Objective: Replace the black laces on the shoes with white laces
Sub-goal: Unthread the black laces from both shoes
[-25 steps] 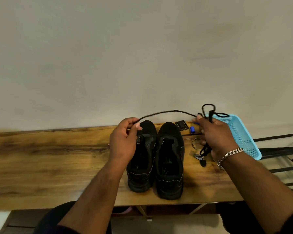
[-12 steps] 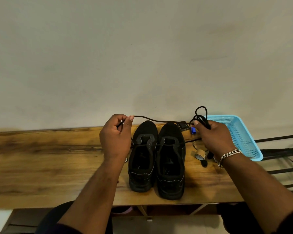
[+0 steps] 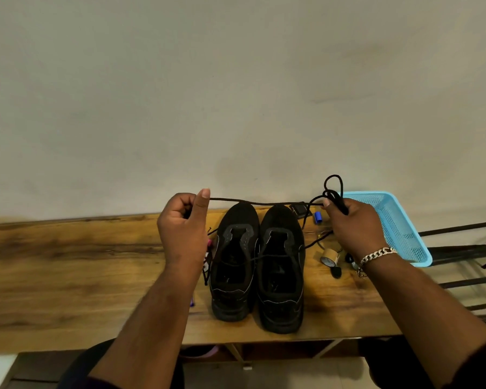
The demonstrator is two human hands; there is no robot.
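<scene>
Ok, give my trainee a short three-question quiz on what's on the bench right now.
1. True or false: the black lace is stretched between the left hand and the right hand.
2. Which lies right of the black shoes? A) blue mesh basket B) white laces C) scissors
3. Fill in: the coiled end of the lace sits in the ___ hand.

Key: 1 true; 2 A; 3 right. No white laces show on the wooden bench.

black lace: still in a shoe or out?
Mostly out: the lace stretches between left hand and right hand, above the shoes. Whether an end remains threaded: cannot tell.
</scene>
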